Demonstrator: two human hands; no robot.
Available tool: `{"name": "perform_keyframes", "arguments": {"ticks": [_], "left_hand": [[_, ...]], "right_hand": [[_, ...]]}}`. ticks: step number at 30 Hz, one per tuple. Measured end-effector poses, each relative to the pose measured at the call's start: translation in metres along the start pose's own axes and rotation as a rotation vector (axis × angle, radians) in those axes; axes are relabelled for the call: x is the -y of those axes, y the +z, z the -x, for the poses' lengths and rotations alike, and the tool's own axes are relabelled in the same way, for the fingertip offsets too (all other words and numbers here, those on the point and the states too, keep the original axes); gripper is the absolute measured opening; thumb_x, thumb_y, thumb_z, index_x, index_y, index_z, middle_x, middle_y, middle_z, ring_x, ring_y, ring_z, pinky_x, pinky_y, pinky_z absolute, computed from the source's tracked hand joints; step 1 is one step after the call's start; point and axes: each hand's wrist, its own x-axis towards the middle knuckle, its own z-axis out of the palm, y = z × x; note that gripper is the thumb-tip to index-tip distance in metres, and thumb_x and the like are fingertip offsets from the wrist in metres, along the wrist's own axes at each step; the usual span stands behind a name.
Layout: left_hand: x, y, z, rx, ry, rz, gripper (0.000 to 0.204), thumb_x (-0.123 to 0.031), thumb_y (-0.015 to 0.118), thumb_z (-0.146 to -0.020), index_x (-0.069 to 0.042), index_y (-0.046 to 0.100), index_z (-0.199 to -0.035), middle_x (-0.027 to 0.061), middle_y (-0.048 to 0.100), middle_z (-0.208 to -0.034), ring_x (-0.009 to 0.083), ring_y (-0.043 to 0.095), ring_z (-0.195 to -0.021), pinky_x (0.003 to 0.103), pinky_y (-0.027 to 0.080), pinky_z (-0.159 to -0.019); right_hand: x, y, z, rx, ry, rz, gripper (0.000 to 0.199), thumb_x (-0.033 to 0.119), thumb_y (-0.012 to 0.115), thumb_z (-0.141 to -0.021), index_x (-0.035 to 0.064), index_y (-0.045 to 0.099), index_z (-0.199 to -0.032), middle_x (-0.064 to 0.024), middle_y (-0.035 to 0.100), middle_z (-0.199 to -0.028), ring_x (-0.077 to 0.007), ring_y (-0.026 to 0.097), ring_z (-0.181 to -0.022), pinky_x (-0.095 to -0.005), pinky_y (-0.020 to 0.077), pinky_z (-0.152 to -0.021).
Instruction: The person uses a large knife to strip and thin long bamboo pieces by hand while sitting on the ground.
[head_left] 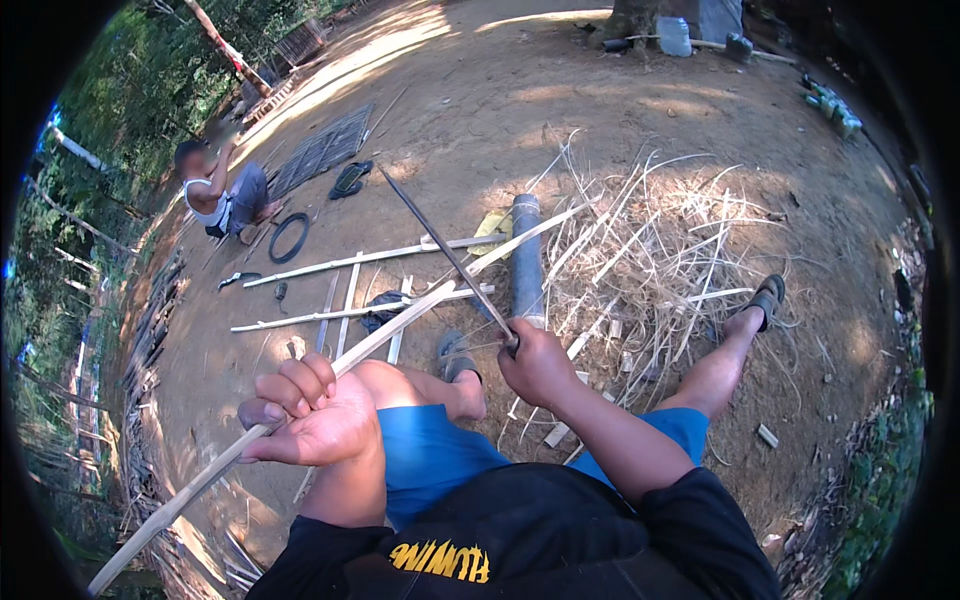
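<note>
My left hand [325, 415] is closed around a long pale bamboo strip [400, 318], which runs from the lower left up across the middle. In my right hand [540, 368] is the dark handle of a long machete [428, 228], its narrow blade pointing up and to the left. Blade and strip cross in the middle of the view; whether they touch I cannot tell. The strip's far end passes over a dark grey cylinder [526, 262] lying on the ground between my legs. Pale shavings [660, 240] are heaped to the right of the cylinder.
Bamboo poles and slats [350, 262] lie crossed on the dirt ahead left. Farther off are a black ring [289, 238], a pair of slippers [350, 179] and a slatted mat [325, 150]. Another person [220, 195] sits at the far left. Wood offcuts [557, 434] lie near my feet.
</note>
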Motion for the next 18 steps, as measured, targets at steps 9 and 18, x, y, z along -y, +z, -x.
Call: {"name": "perform_keyframes", "arguments": {"ticks": [9, 18], "left_hand": [[-0.007, 0.012, 0.020, 0.035, 0.034, 0.033, 0.053, -0.063, 0.032, -0.096, -0.012, 0.045, -0.089, 0.0000, 0.037, -0.069, 0.0098, 0.028, -0.052, 0.023, 0.024, -0.047], [-0.010, 0.018, 0.030, 0.032, 0.063, 0.037, 0.053, -0.062, 0.033, -0.096, -0.011, 0.045, -0.087, -0.0007, 0.032, -0.067, 0.0098, 0.025, -0.051, 0.025, 0.023, -0.045]], "right_hand": [[0.078, -0.003, 0.055, 0.097, -0.434, -0.086, 0.040, 0.012, 0.065, -0.078, 0.0066, 0.051, -0.115, -0.0195, 0.061, -0.082, -0.0405, 0.063, -0.074, -0.0502, 0.0503, -0.063], [0.051, -0.001, 0.056, 0.010, -0.294, -0.004, 0.031, 0.014, 0.064, -0.082, 0.0079, 0.053, -0.110, -0.0201, 0.064, -0.074, -0.0420, 0.063, -0.069, -0.0487, 0.0514, -0.064]]}}
